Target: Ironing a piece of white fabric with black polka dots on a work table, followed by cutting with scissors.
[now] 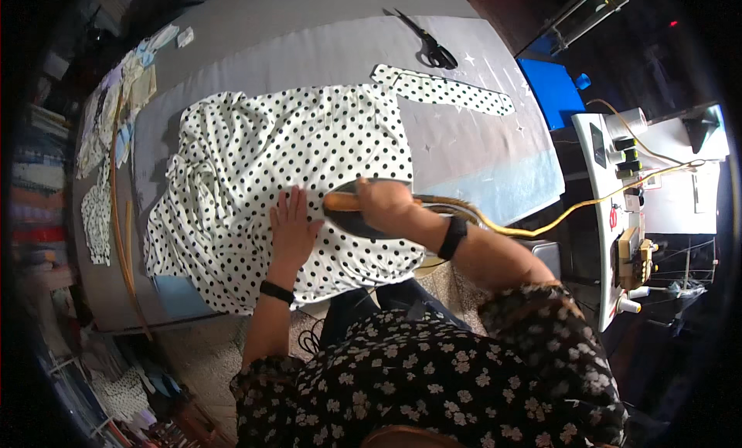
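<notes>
White fabric with black polka dots, seemingly a garment, is spread over the padded table, smooth at the right and bunched in folds at the left. My right hand grips the brown handle of a steam iron, whose dark soleplate rests on the cloth. A yellow hose and cord trail from the iron to the right. Flat on the fabric, just left of the iron's tip, lies my left hand with its fingers spread. Beyond the garment lies a narrow dotted piece, shaped like a collar or band.
Black-handled scissors lie at the table's far side. Fabric scraps and wooden strips line the left edge. At the right stands a white sewing machine table with thread cones. A blue panel is behind it.
</notes>
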Demonstrator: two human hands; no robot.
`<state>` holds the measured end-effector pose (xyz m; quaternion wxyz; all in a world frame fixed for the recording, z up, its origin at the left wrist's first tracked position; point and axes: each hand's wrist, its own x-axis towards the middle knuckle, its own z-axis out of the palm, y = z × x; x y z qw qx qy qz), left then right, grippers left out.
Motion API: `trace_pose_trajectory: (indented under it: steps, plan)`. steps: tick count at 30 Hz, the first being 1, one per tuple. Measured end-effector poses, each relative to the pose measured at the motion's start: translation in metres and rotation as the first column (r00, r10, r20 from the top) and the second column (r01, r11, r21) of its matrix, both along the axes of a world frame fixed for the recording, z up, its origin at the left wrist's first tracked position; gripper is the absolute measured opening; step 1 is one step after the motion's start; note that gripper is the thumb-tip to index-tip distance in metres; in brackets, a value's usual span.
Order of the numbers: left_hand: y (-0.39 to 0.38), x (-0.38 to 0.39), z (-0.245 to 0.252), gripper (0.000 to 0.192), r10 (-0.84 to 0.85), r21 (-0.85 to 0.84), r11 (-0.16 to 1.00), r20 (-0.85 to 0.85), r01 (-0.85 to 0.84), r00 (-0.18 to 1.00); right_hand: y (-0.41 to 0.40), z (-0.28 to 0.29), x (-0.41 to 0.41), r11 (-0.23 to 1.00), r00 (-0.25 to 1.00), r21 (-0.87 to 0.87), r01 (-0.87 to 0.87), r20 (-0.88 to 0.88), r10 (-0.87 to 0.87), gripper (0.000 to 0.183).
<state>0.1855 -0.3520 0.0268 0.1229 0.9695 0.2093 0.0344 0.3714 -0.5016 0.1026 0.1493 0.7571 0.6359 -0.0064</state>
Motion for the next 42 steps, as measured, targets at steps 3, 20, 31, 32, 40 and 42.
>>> trace_pose_trajectory:
  steps: [3, 20, 31, 32, 40, 42]
  plan:
    - [-0.001, 0.002, -0.002, 0.079, 0.016, -0.014, 1.000, -0.114, -0.017, 0.993, 0.023, 0.020, 0.003, 0.957, 0.927, -0.205, 0.207, -0.272, -0.259, 0.054]
    - [0.069, 0.018, 0.020, 0.065, 0.128, -0.071, 0.990, 0.106, -0.121, 0.986, -0.063, 0.069, 0.132, 0.716, 0.626, -0.203, 0.668, -0.366, -0.688, 0.031]
    - [0.125, 0.178, 0.011, 0.047, -0.009, 0.010, 1.000, 0.169, 0.007, 0.986, 0.086, 0.029, 0.094, 0.863, 0.733, -0.083, 0.499, -0.491, -0.471, 0.028]
    - [0.127, 0.187, 0.008, 0.047, 0.002, -0.023, 1.000, 0.165, 0.002, 0.986, 0.083, 0.030, 0.102, 0.862, 0.731, -0.138, 0.488, -0.474, -0.490, 0.030]
    - [0.184, 0.208, 0.000, 0.050, 0.151, 0.119, 0.981, 0.007, -0.150, 0.989, -0.034, 0.012, 0.175, 0.683, 0.598, -0.077, 0.726, -0.421, -0.683, 0.025]
    - [0.189, 0.200, -0.001, 0.051, 0.192, 0.127, 0.974, -0.009, -0.189, 0.981, -0.063, 0.012, 0.194, 0.658, 0.615, -0.007, 0.753, -0.348, -0.708, 0.025]
